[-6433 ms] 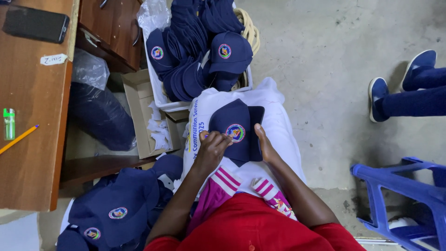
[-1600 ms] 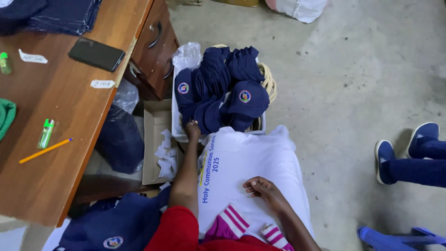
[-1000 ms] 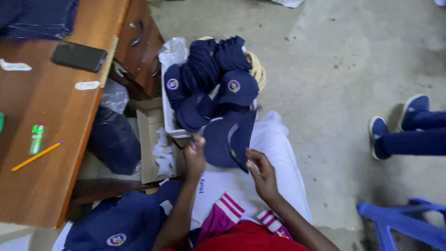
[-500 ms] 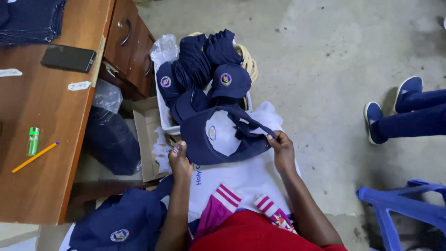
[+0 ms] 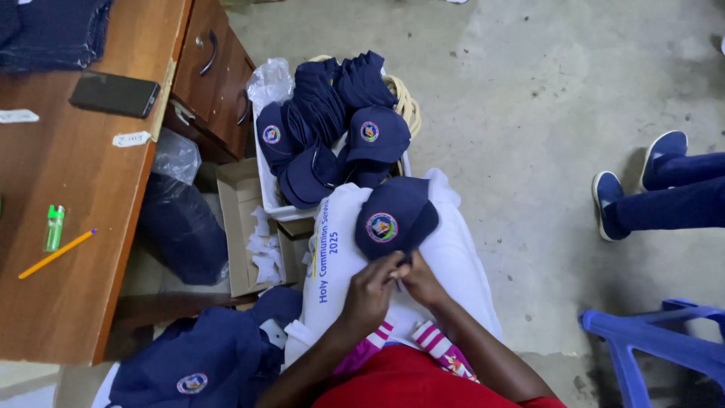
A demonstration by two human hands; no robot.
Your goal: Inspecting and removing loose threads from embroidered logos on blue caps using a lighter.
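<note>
A navy cap [image 5: 394, 217] with a round coloured badge lies on the white cloth [image 5: 461, 261] spread over my lap. My left hand [image 5: 370, 291] and my right hand [image 5: 421, 281] meet at the cap's near edge, fingers pinching it together. Just beyond the cap stands a white container [image 5: 273, 205] piled with several more navy caps [image 5: 332, 121].
A wooden desk [image 5: 68, 302] on the left carries a black phone [image 5: 115, 94], a green lighter [image 5: 53, 227] and an orange pencil [image 5: 57, 254]. An open cardboard box [image 5: 243, 227] and more navy caps [image 5: 204, 363] lie below it. Another person's blue shoes [image 5: 634, 181] and a blue plastic chair [image 5: 657, 340] are at the right.
My left hand reached to the container and took a cap. Both hands held it with its inside up, then turned it badge up and set it on my lap.
</note>
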